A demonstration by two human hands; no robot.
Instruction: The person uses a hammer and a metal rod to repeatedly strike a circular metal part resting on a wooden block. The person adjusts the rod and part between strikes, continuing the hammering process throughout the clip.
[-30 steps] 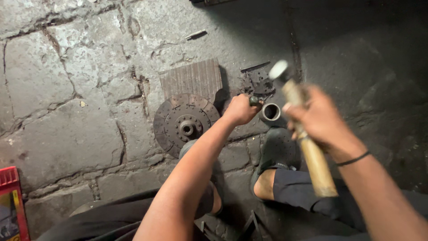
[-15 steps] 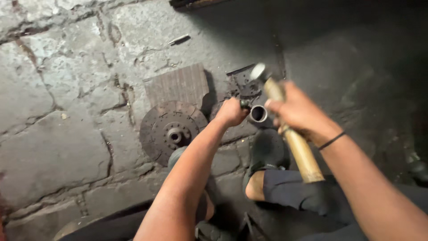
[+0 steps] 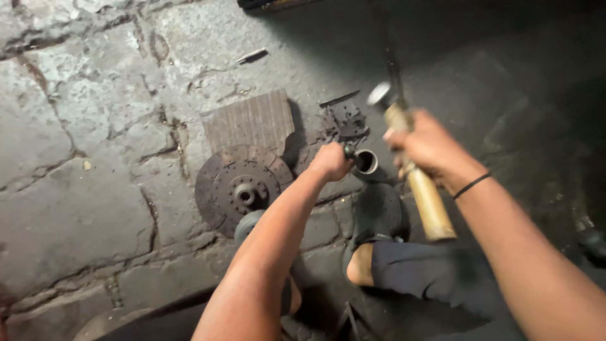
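Note:
My right hand [image 3: 429,148] grips a hammer [image 3: 413,170] by its wooden handle, the metal head raised above and behind a short metal tube [image 3: 365,161]. My left hand [image 3: 329,160] is closed around a small dark tool that touches the tube's rim and holds it on the stone floor. A round, rusty clutch disc [image 3: 238,186] lies flat just left of my left forearm.
A ribbed wooden board [image 3: 249,120] lies behind the disc. A dark perforated metal plate [image 3: 344,121] sits beyond the tube. My foot in a dark sandal [image 3: 377,215] rests near the tube. The floor is cracked stone slabs [image 3: 76,208].
The hammer head has swung up and away from the tube. My left hand stays at the tube. The view has shifted slightly.

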